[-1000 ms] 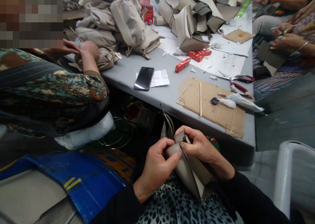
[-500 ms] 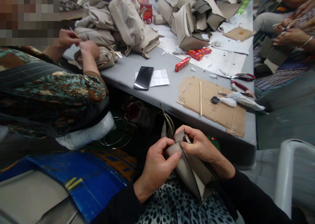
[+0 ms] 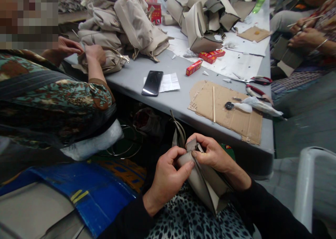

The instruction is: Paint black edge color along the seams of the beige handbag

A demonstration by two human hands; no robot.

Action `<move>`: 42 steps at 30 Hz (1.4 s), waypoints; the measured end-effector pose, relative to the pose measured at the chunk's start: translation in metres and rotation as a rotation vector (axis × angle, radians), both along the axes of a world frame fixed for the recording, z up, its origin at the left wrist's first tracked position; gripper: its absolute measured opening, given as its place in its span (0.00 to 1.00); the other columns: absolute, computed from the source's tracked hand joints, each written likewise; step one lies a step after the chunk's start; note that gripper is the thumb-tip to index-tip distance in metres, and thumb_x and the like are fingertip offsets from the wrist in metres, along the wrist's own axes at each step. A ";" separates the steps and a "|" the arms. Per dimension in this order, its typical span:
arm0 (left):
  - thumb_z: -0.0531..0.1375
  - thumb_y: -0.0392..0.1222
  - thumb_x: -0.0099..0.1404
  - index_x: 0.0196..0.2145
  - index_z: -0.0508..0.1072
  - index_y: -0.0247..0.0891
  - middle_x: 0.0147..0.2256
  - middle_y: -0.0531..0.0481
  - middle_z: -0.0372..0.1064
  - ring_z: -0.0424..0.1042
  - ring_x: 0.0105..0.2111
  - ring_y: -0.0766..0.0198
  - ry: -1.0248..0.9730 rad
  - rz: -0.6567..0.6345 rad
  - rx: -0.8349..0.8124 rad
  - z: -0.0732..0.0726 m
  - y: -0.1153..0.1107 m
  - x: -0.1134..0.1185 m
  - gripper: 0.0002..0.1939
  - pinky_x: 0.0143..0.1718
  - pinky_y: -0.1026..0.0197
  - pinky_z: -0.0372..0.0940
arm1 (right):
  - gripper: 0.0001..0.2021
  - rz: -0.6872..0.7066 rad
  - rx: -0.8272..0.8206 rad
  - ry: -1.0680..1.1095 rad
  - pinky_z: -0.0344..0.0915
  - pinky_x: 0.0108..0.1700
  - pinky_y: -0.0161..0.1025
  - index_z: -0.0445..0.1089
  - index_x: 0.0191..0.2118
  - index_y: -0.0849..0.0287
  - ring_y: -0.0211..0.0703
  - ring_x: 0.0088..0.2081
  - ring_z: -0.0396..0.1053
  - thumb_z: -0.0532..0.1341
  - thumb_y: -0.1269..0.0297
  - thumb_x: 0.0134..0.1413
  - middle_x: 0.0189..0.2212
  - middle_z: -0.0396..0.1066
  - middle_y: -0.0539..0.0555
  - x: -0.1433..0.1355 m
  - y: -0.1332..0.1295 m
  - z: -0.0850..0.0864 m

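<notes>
Dimly lit, deeply shadowed beneath the grey table (image 3: 126, 75), faintly glinting on the smartphone (image 3: 152, 82), blurred and stretched toward the edges.

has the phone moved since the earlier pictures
No. Judged against the gray table and the brown cardboard, the phone lies in the same spot.

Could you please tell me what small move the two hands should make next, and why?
Perhaps fold the small raised tab down against the beige bag: it sticks up between the left hand and the right hand, which both pinch the bag's far end, so it seems within easy reach.
</notes>
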State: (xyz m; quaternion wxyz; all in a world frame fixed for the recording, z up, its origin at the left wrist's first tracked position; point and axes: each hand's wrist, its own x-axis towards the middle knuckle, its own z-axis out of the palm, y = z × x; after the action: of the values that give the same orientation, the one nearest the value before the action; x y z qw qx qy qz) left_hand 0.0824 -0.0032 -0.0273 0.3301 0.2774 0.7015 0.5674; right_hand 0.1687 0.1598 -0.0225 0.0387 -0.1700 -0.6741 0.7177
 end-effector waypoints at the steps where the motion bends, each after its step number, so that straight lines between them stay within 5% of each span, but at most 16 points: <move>1: 0.66 0.41 0.60 0.36 0.75 0.39 0.29 0.53 0.67 0.65 0.28 0.64 -0.001 0.001 0.001 0.000 0.000 0.000 0.06 0.29 0.65 0.61 | 0.11 0.001 0.001 0.001 0.58 0.32 0.35 0.70 0.38 0.58 0.38 0.30 0.59 0.64 0.64 0.46 0.28 0.65 0.47 0.000 0.000 0.000; 42: 0.66 0.41 0.60 0.36 0.74 0.38 0.30 0.53 0.68 0.65 0.29 0.63 0.022 0.011 -0.016 0.002 0.000 0.000 0.07 0.30 0.63 0.60 | 0.11 0.032 0.007 0.021 0.55 0.33 0.35 0.69 0.40 0.60 0.37 0.30 0.57 0.62 0.65 0.48 0.29 0.63 0.47 0.002 0.003 -0.006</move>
State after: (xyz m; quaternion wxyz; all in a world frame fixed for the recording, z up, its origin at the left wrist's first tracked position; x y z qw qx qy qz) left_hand 0.0827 -0.0028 -0.0251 0.3216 0.2769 0.7111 0.5606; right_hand 0.1707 0.1633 -0.0280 0.0347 -0.1517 -0.6787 0.7177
